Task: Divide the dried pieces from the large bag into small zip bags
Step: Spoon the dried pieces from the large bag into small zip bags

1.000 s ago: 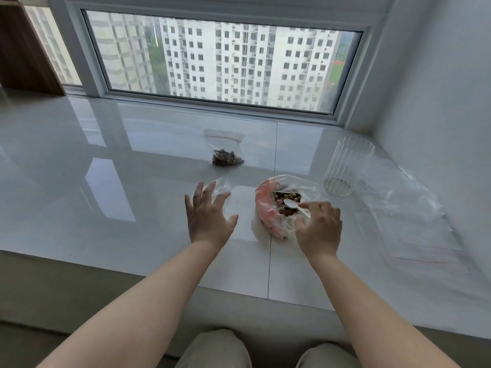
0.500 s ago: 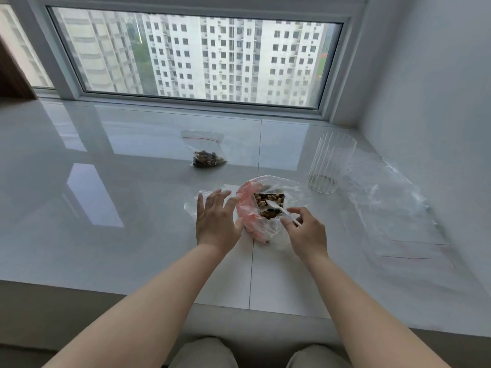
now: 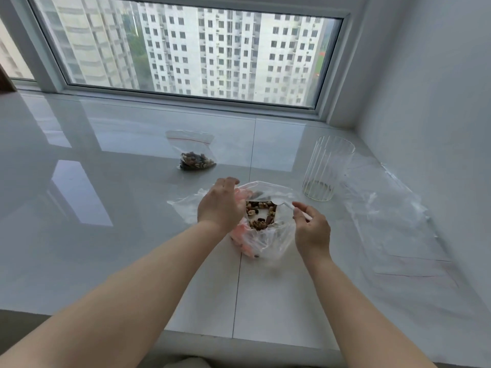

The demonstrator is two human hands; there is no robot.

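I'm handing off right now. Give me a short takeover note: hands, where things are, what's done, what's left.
Left hand grips the rim of the large clear plastic bag with pink print, holding it open.
Right hand pinches the white plastic spoon, bowl over the dried pieces.
Done: one small red-striped zip bag holds a portion, farther back.
Left: scoop the remainder into further small bags.

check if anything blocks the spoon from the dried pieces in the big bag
Nothing visible does. The large bag gapes open, dried pieces exposed; the left hand holds its rim aside, and the right hand holds the spoon just above.
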